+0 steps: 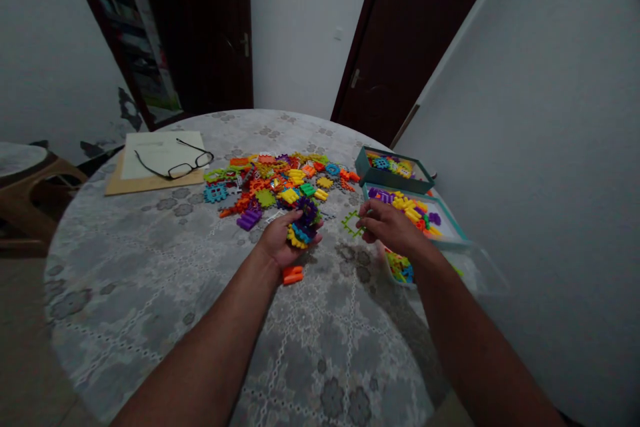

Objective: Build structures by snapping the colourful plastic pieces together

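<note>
Cupped palm up, my left hand (284, 238) holds several plastic gear pieces (300, 235) in purple, blue and yellow. A light green toothed square frame piece (352, 223) is pinched in the fingertips of my right hand (383, 222), just right of the table's middle. Beyond my left hand lies a heap of mixed plastic building pieces (265, 198), gears and ridged blocks in orange, yellow, green, blue and purple. An orange ridged block (293, 275) lies by my left wrist.
A dark green box (395, 170) of pieces stands at the back right. Nearer are a teal-rimmed tray (450, 220) and a clear container (400, 283), partly behind my right arm. At the far left, eyeglasses (180, 170) rest on paper (145, 150). The round table (150, 320) has a patterned cloth.
</note>
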